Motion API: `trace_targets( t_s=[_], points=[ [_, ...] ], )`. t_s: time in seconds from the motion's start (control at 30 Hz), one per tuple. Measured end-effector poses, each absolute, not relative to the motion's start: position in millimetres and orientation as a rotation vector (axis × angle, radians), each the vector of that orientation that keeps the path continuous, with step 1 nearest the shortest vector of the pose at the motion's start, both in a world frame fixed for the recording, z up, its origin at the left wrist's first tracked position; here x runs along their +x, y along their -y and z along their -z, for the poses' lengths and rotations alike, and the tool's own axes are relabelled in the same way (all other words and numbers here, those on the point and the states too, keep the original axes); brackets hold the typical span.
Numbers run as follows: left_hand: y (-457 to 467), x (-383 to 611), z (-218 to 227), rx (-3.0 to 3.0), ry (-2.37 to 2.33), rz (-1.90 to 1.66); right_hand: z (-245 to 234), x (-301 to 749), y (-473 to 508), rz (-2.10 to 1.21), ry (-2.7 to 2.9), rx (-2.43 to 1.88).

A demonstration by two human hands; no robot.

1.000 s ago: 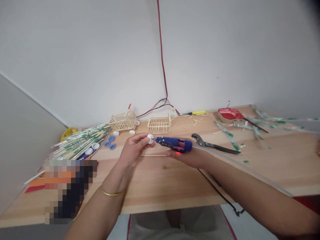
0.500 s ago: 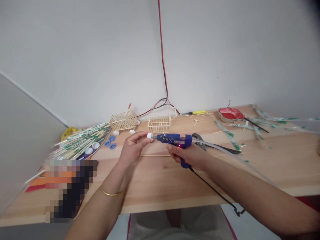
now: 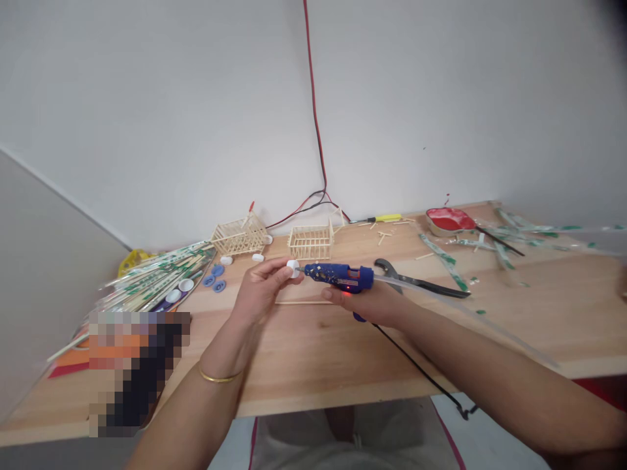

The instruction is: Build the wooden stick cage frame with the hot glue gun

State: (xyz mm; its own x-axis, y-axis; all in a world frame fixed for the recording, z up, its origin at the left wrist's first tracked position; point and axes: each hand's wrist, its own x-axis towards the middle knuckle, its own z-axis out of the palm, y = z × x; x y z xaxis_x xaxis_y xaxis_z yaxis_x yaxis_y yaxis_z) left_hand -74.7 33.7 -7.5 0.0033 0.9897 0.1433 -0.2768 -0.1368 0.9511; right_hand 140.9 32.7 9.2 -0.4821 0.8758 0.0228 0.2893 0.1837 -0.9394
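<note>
Pinching white cap (image 3: 292, 267) in left hand (image 3: 259, 294) fingertips, right hand (image 3: 375, 305) wrapped around blue glue gun (image 3: 337, 276), nozzle touching cap

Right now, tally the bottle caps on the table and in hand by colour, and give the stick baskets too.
White caps: 5, one in the left hand at the glue gun tip, two by the left basket, two among the chopsticks.
Blue caps: 3.
Stick baskets: 2.
Total: 10.
</note>
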Motion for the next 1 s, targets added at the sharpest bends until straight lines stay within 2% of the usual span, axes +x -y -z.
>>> trace_targets(
  t_s=[0.13, 0.27, 0.67, 1.0],
  points=[
    [-33.5, -74.2, 6.6, 1.089, -0.934, -1.395, -11.4, 142.6, -34.2, -1.184, 1.965, -1.141],
    [-32.9, -73.4, 5.1, 1.107, -0.939, -1.394, -5.6, 140.4, -35.1, -1.281, 1.912, -1.182],
    [-34.8, -75.8, 10.2, 1.336, -0.967, -1.497, 5.6, 129.1, -30.7, -1.842, 1.406, -0.944],
    [-32.9, -74.8, 7.0, 1.426, -0.978, -1.542, 2.5, 133.0, -35.0, -2.500, 0.728, -0.708]
  ],
)
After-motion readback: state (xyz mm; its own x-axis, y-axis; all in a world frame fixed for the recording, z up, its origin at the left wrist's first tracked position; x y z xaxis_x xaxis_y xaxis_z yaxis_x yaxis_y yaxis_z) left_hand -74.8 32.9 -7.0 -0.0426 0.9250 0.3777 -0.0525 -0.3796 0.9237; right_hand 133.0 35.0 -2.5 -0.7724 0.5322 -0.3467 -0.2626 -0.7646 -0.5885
